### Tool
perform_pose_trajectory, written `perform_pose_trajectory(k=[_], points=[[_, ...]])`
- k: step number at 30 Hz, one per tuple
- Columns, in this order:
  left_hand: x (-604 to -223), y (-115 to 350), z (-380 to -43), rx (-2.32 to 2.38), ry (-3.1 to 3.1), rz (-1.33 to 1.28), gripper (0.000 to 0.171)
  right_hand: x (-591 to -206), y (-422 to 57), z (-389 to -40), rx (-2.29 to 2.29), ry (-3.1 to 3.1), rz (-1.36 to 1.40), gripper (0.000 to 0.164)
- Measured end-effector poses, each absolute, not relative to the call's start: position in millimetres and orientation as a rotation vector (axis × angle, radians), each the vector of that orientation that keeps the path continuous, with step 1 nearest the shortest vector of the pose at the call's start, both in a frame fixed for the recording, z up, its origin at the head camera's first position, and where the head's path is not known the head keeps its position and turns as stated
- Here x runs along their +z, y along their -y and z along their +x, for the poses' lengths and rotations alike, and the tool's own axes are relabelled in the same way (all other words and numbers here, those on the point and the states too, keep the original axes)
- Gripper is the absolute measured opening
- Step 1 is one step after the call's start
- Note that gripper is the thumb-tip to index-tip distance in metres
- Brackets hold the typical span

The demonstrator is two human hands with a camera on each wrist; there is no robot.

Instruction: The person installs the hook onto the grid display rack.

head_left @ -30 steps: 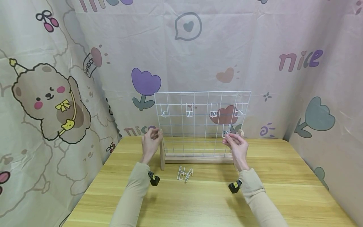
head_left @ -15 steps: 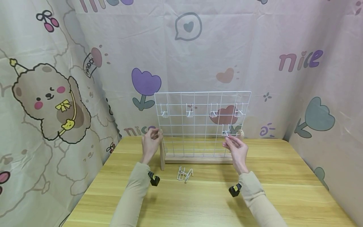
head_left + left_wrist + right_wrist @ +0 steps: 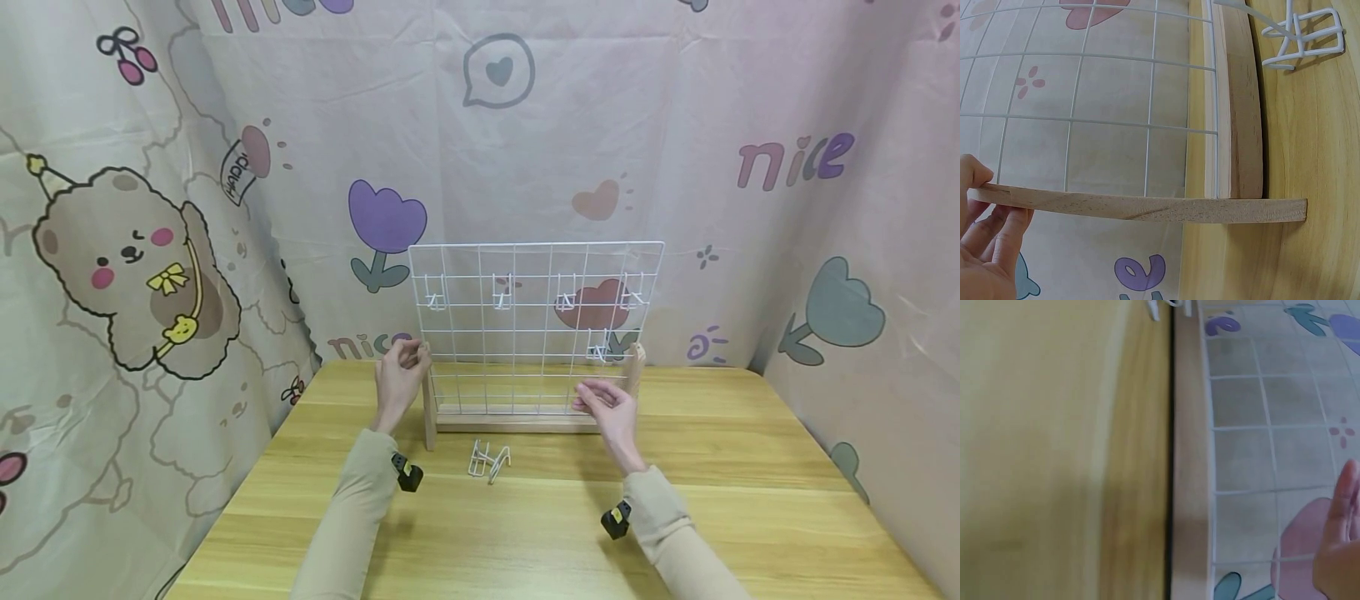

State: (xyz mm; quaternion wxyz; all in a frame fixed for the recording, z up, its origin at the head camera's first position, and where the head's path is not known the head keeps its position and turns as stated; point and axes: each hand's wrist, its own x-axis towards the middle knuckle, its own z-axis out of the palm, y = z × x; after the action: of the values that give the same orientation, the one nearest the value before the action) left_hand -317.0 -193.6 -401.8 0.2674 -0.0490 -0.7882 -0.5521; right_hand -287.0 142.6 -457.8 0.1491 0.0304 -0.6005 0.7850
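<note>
My left hand [image 3: 400, 379] pinches the top of the left wooden upright [image 3: 1147, 207] of a display stand, thumb on one side and fingers on the other. A white wire grid panel [image 3: 513, 331] stands upright in this stand. Several white wire hooks hang along its upper part, and one more hook [image 3: 597, 350] hangs lower at the right. Just below that hook, my right hand [image 3: 611, 417] hovers in front of the grid with relaxed fingers and nothing in them. Loose white hooks [image 3: 487, 461] lie together on the table before the stand.
The stand's wooden base bar [image 3: 525, 425] runs across the wood-grain table [image 3: 525, 542]. A printed fabric backdrop [image 3: 480, 167] rises close behind the table and along both sides. Each wrist carries a small black camera [image 3: 617, 521].
My right hand has let go of the lower right hook and moved down and slightly left. That hook stays hanging on the grid. The left hand keeps its place.
</note>
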Motion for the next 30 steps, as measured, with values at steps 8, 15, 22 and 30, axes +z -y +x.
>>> perform_pose_trajectory(k=[8, 15, 22, 30], points=[[-401.2, 193.4, -316.3, -1.478, 2.134, -0.122, 0.025, -472.9, -122.8, -280.0, 2.1, 2.317, 0.441, 0.036], [-401.3, 192.9, -316.3, -1.479, 2.134, -0.122, 0.026, -482.5, -99.7, -277.3, 2.019, 2.57, 0.69, 0.039], [-402.6, 193.7, -316.7, -1.48, 2.14, -0.117, 0.026, -486.5, -85.5, -279.1, 2.006, 2.738, 0.736, 0.039], [-402.2, 193.7, -317.5, -1.478, 2.14, -0.124, 0.026, -488.7, -83.3, -281.2, 1.893, 2.825, 0.803, 0.031]])
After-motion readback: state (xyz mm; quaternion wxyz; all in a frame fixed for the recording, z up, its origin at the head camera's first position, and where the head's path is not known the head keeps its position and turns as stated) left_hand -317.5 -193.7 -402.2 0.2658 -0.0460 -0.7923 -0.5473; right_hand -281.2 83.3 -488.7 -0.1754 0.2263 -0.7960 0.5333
